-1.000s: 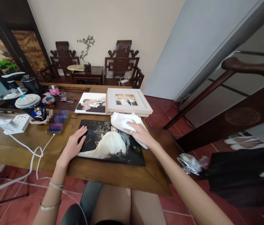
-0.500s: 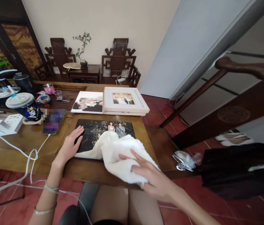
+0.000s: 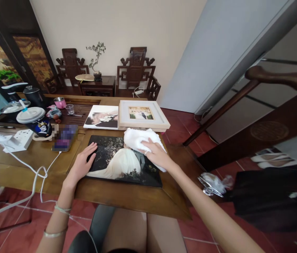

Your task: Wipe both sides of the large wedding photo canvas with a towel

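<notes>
Behind the photo panel (image 3: 119, 162) on the table (image 3: 132, 199) lies a framed picture (image 3: 141, 113). The left hand (image 3: 80, 164), open, rests on the panel's left edge; the right hand (image 3: 158, 155), half curled, holds a white cloth (image 3: 134, 139) over its upper right.

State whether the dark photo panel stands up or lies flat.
Flat: the photo panel lies face up on the table, left hand on its edge, white cloth over one corner.

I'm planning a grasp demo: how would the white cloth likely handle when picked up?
The white cloth is probably floppy, since it bunches in folds under the right hand. Its fluffy-looking surface suggests it should be easy to grip and unlikely to slip.
</notes>
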`<state>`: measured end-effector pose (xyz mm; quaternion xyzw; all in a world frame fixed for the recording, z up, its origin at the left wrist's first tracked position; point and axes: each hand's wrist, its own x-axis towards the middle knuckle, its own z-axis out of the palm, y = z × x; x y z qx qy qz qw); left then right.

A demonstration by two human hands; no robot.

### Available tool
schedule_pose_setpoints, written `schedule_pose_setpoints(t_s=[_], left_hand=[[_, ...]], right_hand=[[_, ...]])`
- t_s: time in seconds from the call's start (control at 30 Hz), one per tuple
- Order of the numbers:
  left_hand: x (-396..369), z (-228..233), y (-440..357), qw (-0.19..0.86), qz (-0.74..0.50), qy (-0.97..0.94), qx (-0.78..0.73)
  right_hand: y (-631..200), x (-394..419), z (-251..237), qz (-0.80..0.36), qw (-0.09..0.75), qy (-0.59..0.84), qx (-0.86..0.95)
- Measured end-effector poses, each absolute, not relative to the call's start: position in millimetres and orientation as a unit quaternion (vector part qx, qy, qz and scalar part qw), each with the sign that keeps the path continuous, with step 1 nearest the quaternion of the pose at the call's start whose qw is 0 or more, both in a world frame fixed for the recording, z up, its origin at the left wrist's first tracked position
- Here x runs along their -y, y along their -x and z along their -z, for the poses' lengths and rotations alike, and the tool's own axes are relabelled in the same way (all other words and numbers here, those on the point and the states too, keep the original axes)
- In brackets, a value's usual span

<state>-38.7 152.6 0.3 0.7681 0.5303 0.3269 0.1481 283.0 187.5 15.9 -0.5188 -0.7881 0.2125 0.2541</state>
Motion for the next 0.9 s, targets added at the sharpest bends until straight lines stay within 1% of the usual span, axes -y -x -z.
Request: schedule_pose_setpoints(t_s=[0.2, 0.3, 0.37, 0.47, 0.53, 0.63, 0.77, 0.83, 0.9], left_hand=[[-152, -2, 37, 0.144, -0.328, -0.770, -0.528], [-152, -2, 37, 0.142, -0.324, -0.771, -0.529], [-152, -1, 38, 0.141, -0.322, -0.773, -0.529], [-153, 0, 38, 0.142, -0.323, -0.774, -0.526], [-153, 1, 38, 0.145, -0.325, -0.773, -0.526], [-153, 2, 39, 0.149, -0.329, -0.771, -0.525], [-153, 2, 39, 0.150, -0.330, -0.769, -0.526], [-153, 2, 39, 0.151, -0.331, -0.768, -0.526], [-152, 1, 39, 0.152, -0.331, -0.768, -0.526]], right_hand=[[-283, -91, -26, -0.220, 0.186, 0.435, 0.853], [-285, -54, -31, -0.238, 0.181, 0.385, 0.873], [-286, -47, -33, -0.250, 0.180, 0.356, 0.882], [-288, -64, -33, -0.266, 0.164, 0.348, 0.884], [-287, -90, -30, -0.261, 0.166, 0.385, 0.870], [-283, -141, -24, -0.229, 0.197, 0.451, 0.840], [-270, -198, -20, -0.195, 0.239, 0.465, 0.830], [-262, -206, -20, -0.187, 0.247, 0.468, 0.828], [-256, -197, -21, -0.183, 0.247, 0.464, 0.831]])
